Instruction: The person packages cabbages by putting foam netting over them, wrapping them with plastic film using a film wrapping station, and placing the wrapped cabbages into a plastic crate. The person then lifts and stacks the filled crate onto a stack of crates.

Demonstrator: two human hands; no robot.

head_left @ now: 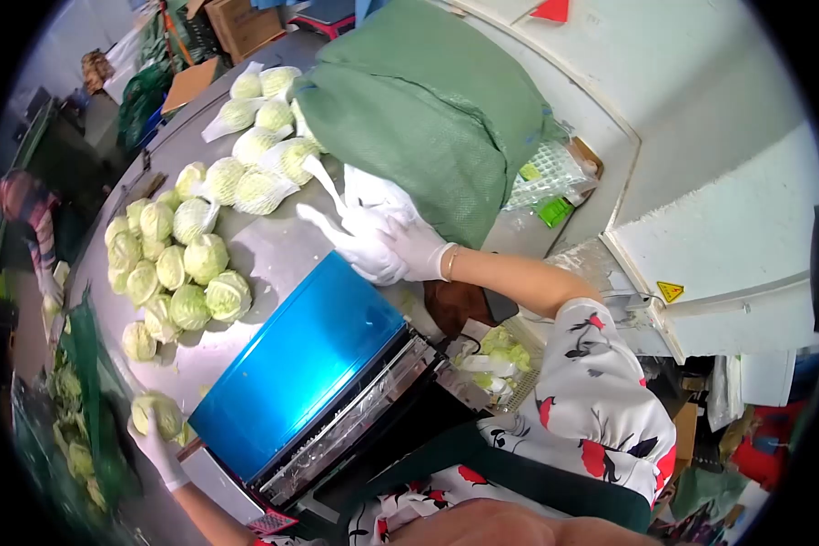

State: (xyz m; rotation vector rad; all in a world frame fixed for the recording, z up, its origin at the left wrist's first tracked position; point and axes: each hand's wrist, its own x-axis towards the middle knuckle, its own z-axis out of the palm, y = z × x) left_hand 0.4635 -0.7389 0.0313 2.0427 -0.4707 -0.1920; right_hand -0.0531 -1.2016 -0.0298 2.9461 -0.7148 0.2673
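My left hand [159, 446], in a thin white glove, is closed round a small pale-green cabbage [156, 414] at the lower left, beside the blue curved cover of a machine [300, 355]. My right hand [417, 247], gloved too, grips a bunch of white net sleeves [359, 227] just beyond the cover; some of its fingertips are hidden in the white material. Bare cabbages [189, 307] sit in a group on the grey metal table [268, 246]. Behind them lie several cabbages in white netting [262, 189].
A large green woven sack [419, 109] stands at the back of the table. A green net bag of cabbages [77, 428] is at the far left, near another person [32, 214]. A basket of leaf scraps [500, 359] is right of the machine.
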